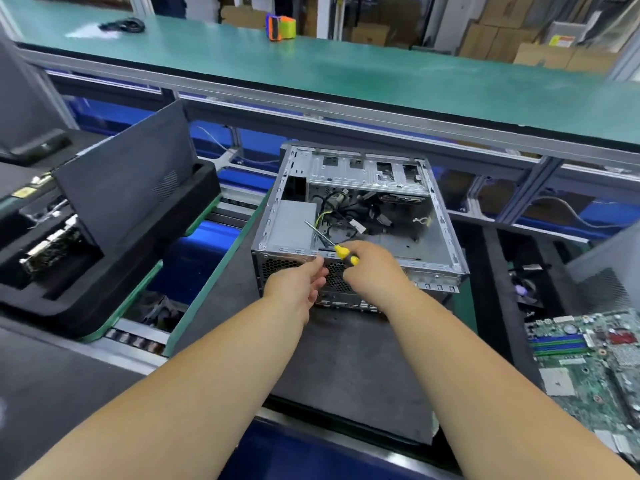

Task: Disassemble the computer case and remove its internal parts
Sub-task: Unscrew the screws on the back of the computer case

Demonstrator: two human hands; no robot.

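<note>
Case: open grey metal computer case point(360, 216) on the dark tabletop point(346, 362), open side up, long axis running away from the viewer.
Right hand point(372, 271): grips yellow-handled screwdriver point(332, 244), shaft pointing up-left over the case.
Left hand point(301, 280): fingers loosely curled at the perforated rear panel; whether it holds anything cannot be told.
Surroundings: green circuit board point(588, 368) lies right; black foam tray point(114, 237) left.

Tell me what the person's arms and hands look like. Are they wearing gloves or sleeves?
No gloves and no sleeves show. Both forearms are bare from the bottom edge of the picture up to the wrists. The left hand and the right hand are bare too, with no watch, ring or bracelet that I can see.
</note>
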